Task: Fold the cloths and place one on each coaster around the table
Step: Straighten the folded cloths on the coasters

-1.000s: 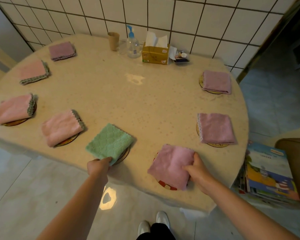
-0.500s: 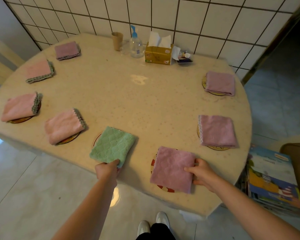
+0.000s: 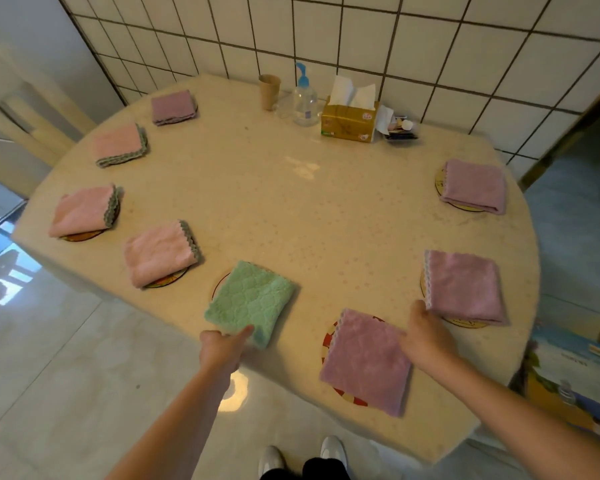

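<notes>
The left hand [image 3: 222,348] pinches the near corner of the folded green quilted cloth [image 3: 250,301], thumb on top, fingers curled under; that is the only grip here, for the right hand [image 3: 425,336] lies with relaxed fingers on the worktop between two cloths, holding nothing. Half a second ago that right hand was pressing the right edge of the folded mauve terry cloth [image 3: 366,362]; it has since come off and slid toward the far right, while the green cloth has been drawn nearer the table's edge, baring the rim of its round coaster [image 3: 219,284] on the far left side. The mauve cloth sits askew on its red-and-white patterned coaster [image 3: 347,396], which shows at the near and left edges. By my judgement every coaster in view carries a cloth, so only squaring remains. The green cloth's held corner reaches close to the near edge of the beige speckled worktop [image 3: 309,220], where a further pull could tip it off. The next mauve cloth with a white scalloped edge [image 3: 465,287] lies just beside the right hand. The middle of the worktop offers open room for moving; a yellow tissue box [image 3: 349,123] stands well apart by the tiled wall.
</notes>
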Demonstrator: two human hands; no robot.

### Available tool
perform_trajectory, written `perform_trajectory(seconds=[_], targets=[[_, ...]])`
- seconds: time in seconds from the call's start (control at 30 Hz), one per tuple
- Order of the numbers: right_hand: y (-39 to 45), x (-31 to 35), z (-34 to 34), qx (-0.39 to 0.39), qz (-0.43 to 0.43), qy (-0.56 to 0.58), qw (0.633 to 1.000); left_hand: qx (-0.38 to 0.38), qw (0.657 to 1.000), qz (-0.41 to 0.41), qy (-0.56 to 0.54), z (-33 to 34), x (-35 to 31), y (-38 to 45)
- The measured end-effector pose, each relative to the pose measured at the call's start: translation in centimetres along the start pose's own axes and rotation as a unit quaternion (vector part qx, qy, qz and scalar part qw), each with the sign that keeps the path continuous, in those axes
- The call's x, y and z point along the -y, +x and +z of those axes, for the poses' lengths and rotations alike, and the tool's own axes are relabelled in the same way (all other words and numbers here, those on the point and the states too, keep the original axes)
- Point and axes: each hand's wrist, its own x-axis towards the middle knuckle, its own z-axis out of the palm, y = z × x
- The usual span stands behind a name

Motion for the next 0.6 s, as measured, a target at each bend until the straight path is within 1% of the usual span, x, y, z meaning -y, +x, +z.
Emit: perform_trajectory(seconds=[0.07,0.17,0.27,0.37,0.47,0.6], targets=[[0.6,2.5,-1.2,-0.019,-0.051,-0.007,0.998,-0.021,1.0,0.01,-0.01,-2.1,-0.7,1.5],[2.0,8.0,-1.7,0.0,-0.124,0.045,0.991,-0.051,0.998,0.026,-0.033,-6.0,-1.9,4.9],[2.7,14.1,-1.5,0.025,-0.173,0.112,0.978,-0.07,0.994,0.062,-0.049,-9.4,-3.4,7.6],[3.1,21.3,-0.7,0.038,-0.208,0.143,0.967,-0.085,0.991,0.078,-0.067,-13.3,-5.1,11.3],[2.8,28.4,0.1,0.039,-0.219,0.179,0.959,-0.071,0.991,0.063,-0.092,-17.3,-7.0,15.9],[2.8,36.9,1.5,0.067,-0.174,0.209,0.96,-0.036,0.991,0.05,-0.115,-22.5,-9.5,22.3]])
